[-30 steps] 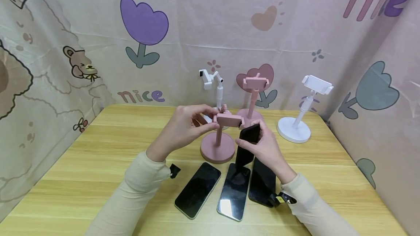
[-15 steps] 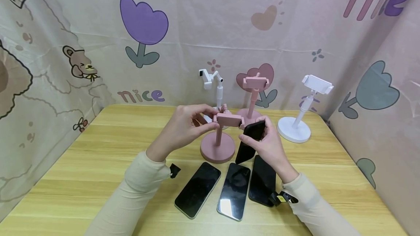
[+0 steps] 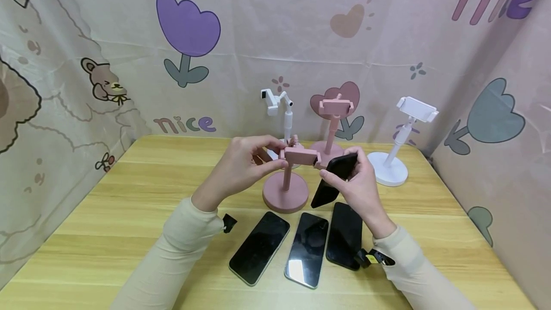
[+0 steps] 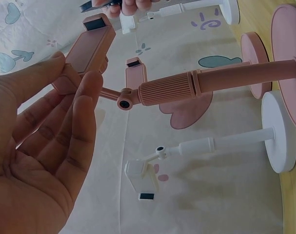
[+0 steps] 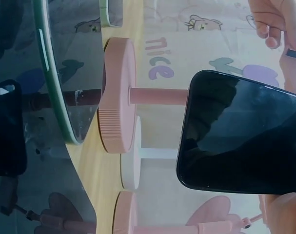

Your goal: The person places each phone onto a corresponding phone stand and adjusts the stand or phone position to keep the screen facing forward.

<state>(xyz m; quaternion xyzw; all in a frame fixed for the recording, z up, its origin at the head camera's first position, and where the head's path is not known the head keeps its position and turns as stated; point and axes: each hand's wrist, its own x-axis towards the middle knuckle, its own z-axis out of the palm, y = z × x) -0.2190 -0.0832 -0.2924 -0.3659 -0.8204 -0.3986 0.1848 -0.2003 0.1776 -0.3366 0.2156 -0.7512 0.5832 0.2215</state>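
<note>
A pink phone stand (image 3: 285, 192) with a round base stands before me, its clamp head level with my hands. At the clamp's left end my left hand (image 3: 247, 164) pinches it between thumb and fingers, as the left wrist view shows with the clamp (image 4: 84, 53) tilted. To the right of that clamp my right hand (image 3: 359, 185) holds a black phone (image 3: 333, 181) by its edges, tilted and apart from the clamp. The phone's dark screen (image 5: 245, 136) fills much of the right wrist view.
Three phones lie on the wooden table: a left one (image 3: 259, 249), a middle one (image 3: 306, 250) and a right one (image 3: 344, 237). Behind stand a white stand (image 3: 288, 121), another pink stand (image 3: 331, 130) and a white stand at right (image 3: 398, 145). A printed curtain (image 3: 241, 27) hangs behind.
My right hand has moved a little to the right with the black phone, which now leans more and is clear of the middle phone. The left hand has stayed on the clamp.
</note>
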